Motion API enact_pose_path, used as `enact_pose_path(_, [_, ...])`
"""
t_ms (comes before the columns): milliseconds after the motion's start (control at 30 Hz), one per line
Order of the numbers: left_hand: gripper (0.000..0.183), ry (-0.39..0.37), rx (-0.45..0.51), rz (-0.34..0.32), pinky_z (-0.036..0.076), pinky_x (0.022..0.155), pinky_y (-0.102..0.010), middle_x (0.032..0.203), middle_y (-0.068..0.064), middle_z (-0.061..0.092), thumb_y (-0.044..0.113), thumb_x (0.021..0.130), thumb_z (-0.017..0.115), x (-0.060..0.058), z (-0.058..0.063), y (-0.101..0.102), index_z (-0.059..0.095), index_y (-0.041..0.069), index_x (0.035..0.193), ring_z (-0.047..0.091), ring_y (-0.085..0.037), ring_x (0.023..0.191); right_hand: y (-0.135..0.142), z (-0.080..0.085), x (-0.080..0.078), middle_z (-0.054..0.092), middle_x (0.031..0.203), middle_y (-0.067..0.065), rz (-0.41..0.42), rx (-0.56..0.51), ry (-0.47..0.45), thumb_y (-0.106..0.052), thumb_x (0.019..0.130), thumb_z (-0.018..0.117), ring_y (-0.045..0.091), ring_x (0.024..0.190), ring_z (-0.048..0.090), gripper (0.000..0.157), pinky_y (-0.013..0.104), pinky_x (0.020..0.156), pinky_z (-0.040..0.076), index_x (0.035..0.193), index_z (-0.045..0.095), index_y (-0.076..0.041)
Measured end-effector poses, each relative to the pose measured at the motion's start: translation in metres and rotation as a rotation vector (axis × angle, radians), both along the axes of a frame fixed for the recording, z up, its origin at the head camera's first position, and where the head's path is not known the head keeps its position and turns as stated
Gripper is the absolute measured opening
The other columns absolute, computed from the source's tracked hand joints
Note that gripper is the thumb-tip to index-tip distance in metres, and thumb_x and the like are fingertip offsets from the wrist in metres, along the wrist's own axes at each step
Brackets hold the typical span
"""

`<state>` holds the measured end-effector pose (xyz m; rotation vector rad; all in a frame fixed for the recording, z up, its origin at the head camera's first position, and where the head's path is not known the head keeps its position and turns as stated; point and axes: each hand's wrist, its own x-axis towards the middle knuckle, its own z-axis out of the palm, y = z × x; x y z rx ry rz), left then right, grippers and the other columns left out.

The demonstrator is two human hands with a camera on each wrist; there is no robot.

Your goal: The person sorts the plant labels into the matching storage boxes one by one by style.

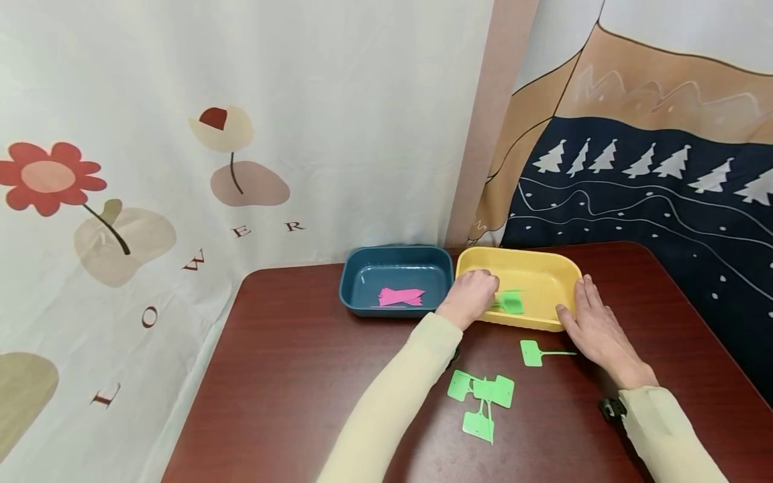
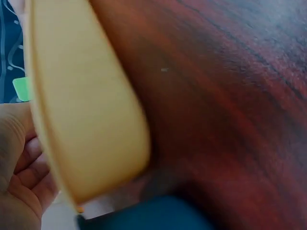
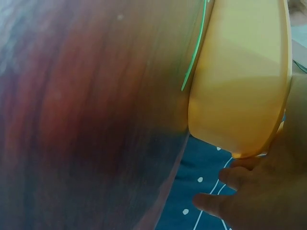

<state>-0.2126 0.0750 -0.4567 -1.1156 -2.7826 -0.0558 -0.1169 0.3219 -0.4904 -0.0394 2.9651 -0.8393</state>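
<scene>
A white printed curtain (image 1: 362, 134) hangs behind the yellow tray (image 1: 537, 275), above the dark red-brown counter (image 1: 290, 349) that carries it. My left arm, in a pale sleeve (image 1: 389, 402), slants forward to the near left corner of the yellow tray; my right, in a matching sleeve (image 1: 670, 429), angles in from the opposite side. Immediately left of the yellow tray sits a dark blue tray (image 1: 395, 272).

My hands work at both ends of the yellow tray. My right hand (image 1: 598, 329) lies flat along its right end, fingers extended and touching the wall. My left hand (image 1: 473, 293) bends over its near left rim, fingers curled and pinching a green tag (image 1: 513, 302) above the tray; the tag's stem runs back toward the fingers, though the exact fingertip contact is hidden.

On the near side of the yellow tray, overlapping green tags (image 1: 482, 388) form a loose cluster. Left of it, inside the blue tray, lie pink pieces (image 1: 401, 296). Just in front of it rests a lone green tag (image 1: 532, 353), its stem pointing right.
</scene>
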Motion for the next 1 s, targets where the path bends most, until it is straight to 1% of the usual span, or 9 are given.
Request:
enact_pose_path(100, [0.012, -0.027, -0.023, 0.05, 0.055, 0.071, -0.026, 0.085, 0.001, 0.069, 0.017, 0.1, 0.067, -0.005, -0.007, 0.004, 0.078, 0.016, 0.094, 0.065, -0.013, 0.078, 0.001, 0.0, 0.001, -0.014, 0.165, 0.034, -0.001, 0.003, 0.002, -0.045, 0.112, 0.031, 0.053, 0.152, -0.005, 0.083, 0.075, 0.114, 0.009, 0.158, -0.009, 0.011])
enact_pose_path(233, [0.014, -0.034, -0.034, 0.094, 0.056, 0.072, -0.027, 0.086, 0.0, 0.07, 0.016, 0.1, 0.067, -0.007, -0.01, 0.007, 0.079, 0.017, 0.093, 0.066, -0.014, 0.078, 0.001, 0.0, 0.001, -0.013, 0.166, 0.033, -0.003, 0.002, 0.008, -0.045, 0.112, 0.031, 0.053, 0.153, -0.004, 0.083, 0.075, 0.114, 0.01, 0.158, -0.008, 0.011])
enact_pose_path(400, [0.014, -0.051, -0.035, 0.103, 0.055, 0.072, -0.026, 0.085, 0.001, 0.07, 0.018, 0.1, 0.068, -0.008, -0.013, 0.01, 0.078, 0.019, 0.09, 0.065, -0.013, 0.078, 0.0, 0.0, 0.001, -0.012, 0.166, 0.033, -0.004, 0.002, 0.008, -0.045, 0.112, 0.031, 0.053, 0.153, -0.004, 0.082, 0.075, 0.114, 0.009, 0.158, -0.008, 0.011])
enact_pose_path(567, [0.02, -0.083, -0.01, 0.108, 0.055, 0.073, -0.027, 0.08, 0.002, 0.068, 0.018, 0.1, 0.068, -0.009, -0.013, 0.01, 0.076, 0.019, 0.081, 0.065, -0.013, 0.076, 0.0, 0.0, 0.0, -0.014, 0.166, 0.032, -0.004, 0.003, 0.001, -0.045, 0.112, 0.031, 0.053, 0.153, -0.005, 0.083, 0.075, 0.114, 0.009, 0.158, -0.008, 0.011])
enact_pose_path(633, [0.02, -0.081, -0.005, 0.105, 0.055, 0.073, -0.027, 0.08, 0.002, 0.068, 0.019, 0.1, 0.067, -0.008, -0.013, 0.009, 0.076, 0.02, 0.082, 0.065, -0.013, 0.077, 0.0, 0.0, 0.0, -0.014, 0.166, 0.032, -0.005, 0.004, 0.0, -0.045, 0.112, 0.031, 0.053, 0.153, -0.004, 0.083, 0.075, 0.114, 0.009, 0.158, -0.008, 0.011])
enact_pose_path(767, [0.013, -0.032, 0.021, 0.085, 0.055, 0.073, -0.027, 0.088, 0.003, 0.068, 0.024, 0.101, 0.067, -0.005, -0.012, 0.005, 0.079, 0.02, 0.095, 0.065, -0.013, 0.079, -0.001, 0.0, 0.0, -0.015, 0.166, 0.032, -0.005, 0.004, -0.005, -0.045, 0.112, 0.031, 0.053, 0.153, -0.005, 0.083, 0.075, 0.115, 0.008, 0.158, -0.009, 0.011])
enact_pose_path(867, [0.014, 0.049, 0.064, 0.064, 0.056, 0.073, -0.026, 0.095, 0.004, 0.069, 0.03, 0.101, 0.068, 0.0, -0.011, 0.003, 0.079, 0.021, 0.104, 0.066, -0.012, 0.082, -0.001, 0.0, 0.0, -0.016, 0.166, 0.031, -0.002, 0.001, -0.01, -0.046, 0.112, 0.03, 0.053, 0.153, -0.006, 0.083, 0.074, 0.115, 0.008, 0.158, -0.009, 0.011])
enact_pose_path(933, [0.016, 0.105, 0.095, 0.045, 0.056, 0.076, -0.027, 0.1, 0.005, 0.07, 0.032, 0.1, 0.068, 0.004, -0.009, 0.001, 0.079, 0.022, 0.107, 0.066, -0.012, 0.085, 0.0, 0.0, 0.0, -0.017, 0.165, 0.031, -0.001, 0.003, -0.011, -0.046, 0.112, 0.03, 0.053, 0.152, -0.006, 0.083, 0.074, 0.115, 0.008, 0.158, -0.009, 0.011])
enact_pose_path(1000, [0.019, 0.15, 0.126, 0.026, 0.055, 0.083, -0.028, 0.105, 0.005, 0.071, 0.034, 0.1, 0.068, 0.01, -0.007, 0.0, 0.08, 0.023, 0.11, 0.067, -0.012, 0.092, 0.0, 0.001, 0.0, -0.017, 0.165, 0.031, -0.001, 0.004, -0.01, -0.046, 0.112, 0.03, 0.053, 0.152, -0.006, 0.083, 0.074, 0.115, 0.008, 0.158, -0.01, 0.01])
